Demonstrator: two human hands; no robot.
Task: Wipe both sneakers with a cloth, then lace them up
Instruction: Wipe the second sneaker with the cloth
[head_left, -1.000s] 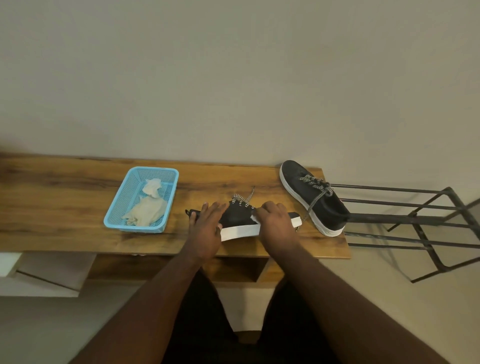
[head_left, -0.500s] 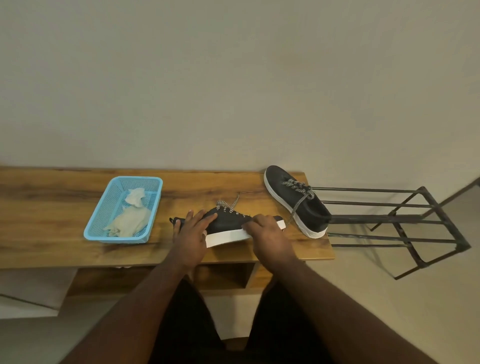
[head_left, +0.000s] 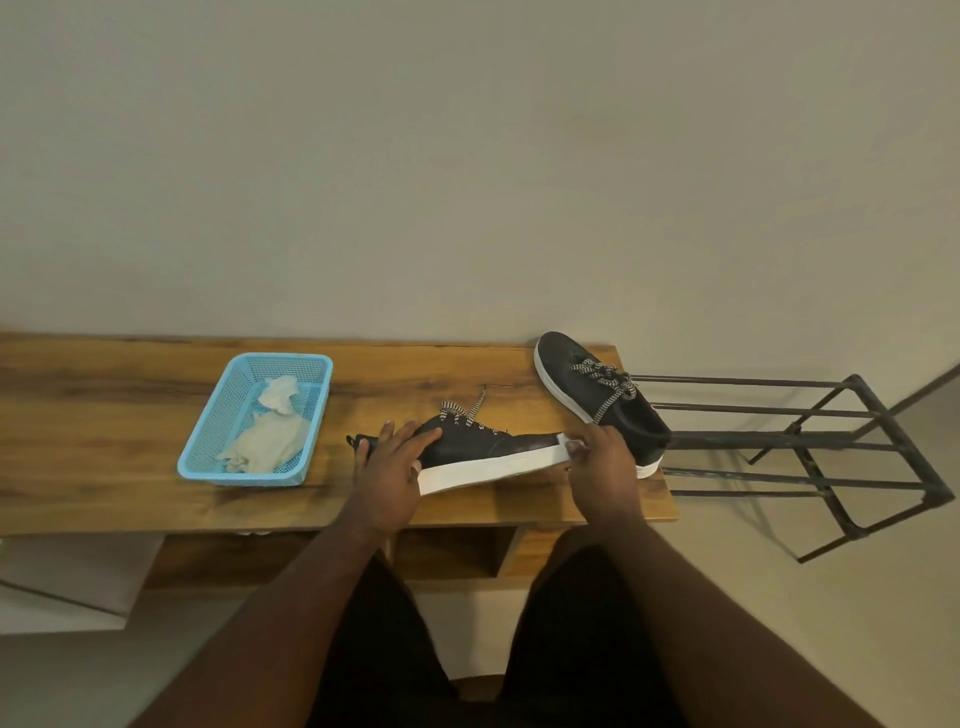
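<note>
The near black sneaker (head_left: 483, 447) with a white sole lies tipped on the wooden bench (head_left: 104, 431), its sole side facing me and its striped lace loose at the top. My left hand (head_left: 389, 462) holds its heel end, fingers laid over the upper and thumb at the sole. At the toe, my right hand (head_left: 602, 457) grips the tip with curled fingers. The second black sneaker (head_left: 597, 395) stands upright at the bench's right end, its lace threaded. A pale cloth (head_left: 270, 431) lies in the blue basket (head_left: 208, 436) on the left.
A dark metal rack (head_left: 810, 447) stands on the floor right of the bench, close to the second sneaker. A plain wall runs behind the bench. Open shelf compartments (head_left: 452, 551) sit under the bench top, in front of my knees.
My right hand has slid from the middle of the near sneaker to its toe. The left hand stays at the heel. The view has shifted slightly.
</note>
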